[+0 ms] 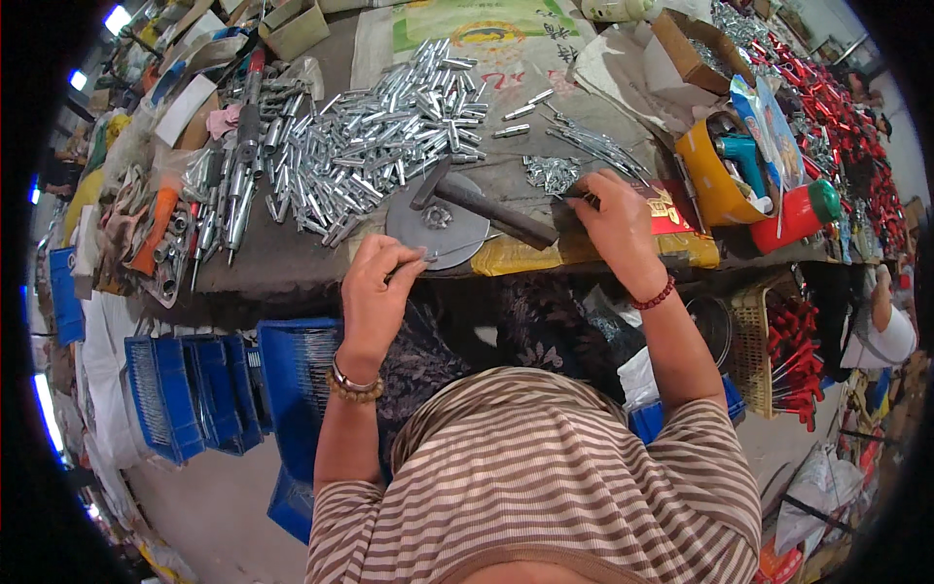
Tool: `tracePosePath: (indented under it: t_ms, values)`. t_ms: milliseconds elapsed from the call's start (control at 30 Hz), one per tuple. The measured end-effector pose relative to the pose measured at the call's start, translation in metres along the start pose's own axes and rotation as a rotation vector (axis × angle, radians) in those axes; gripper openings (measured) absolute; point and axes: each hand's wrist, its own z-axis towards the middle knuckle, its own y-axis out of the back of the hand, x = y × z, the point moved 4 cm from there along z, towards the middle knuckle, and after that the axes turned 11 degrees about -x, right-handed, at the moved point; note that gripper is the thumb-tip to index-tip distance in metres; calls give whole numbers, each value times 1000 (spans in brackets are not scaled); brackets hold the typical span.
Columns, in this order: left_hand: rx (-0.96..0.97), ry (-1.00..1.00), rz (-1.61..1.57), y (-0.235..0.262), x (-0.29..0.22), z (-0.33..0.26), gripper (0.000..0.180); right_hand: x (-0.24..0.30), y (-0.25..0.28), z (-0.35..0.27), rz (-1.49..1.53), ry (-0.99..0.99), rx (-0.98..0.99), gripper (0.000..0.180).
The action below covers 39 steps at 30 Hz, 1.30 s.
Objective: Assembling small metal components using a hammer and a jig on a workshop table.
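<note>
My left hand is at the table's near edge, thumb and fingers pinched on a thin metal rod that points to the right. Behind it lies a round grey metal plate, with a hammer resting across it, its head on the far left side. My right hand is beside a small heap of tiny silver parts; its fingertips are drawn together, and what is between them is too small to make out. Several long thin rods lie just beyond that heap.
A large pile of silver metal tubes covers the table's left middle. Tools crowd the left side. At right stand a yellow container, a red bottle with green cap and a cardboard box. Blue bins stand below.
</note>
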Motion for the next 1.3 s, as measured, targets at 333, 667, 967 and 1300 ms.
tracePosePath:
  t_ms: [333,667,967,1300]
  values:
    - [-24,-89,51,3,3,-8,11,10,-17,-6,25,94,33,19]
    - [-28,-162,53,2,6,-8,14,130,-54,-11,318,428,190,26]
    - [-14,-112,-2,-3,11,-6,22,149,-56,-18,496,389,140,34]
    - [-31,-107,-58,-2,7,-8,22,145,-63,-27,403,478,128,32]
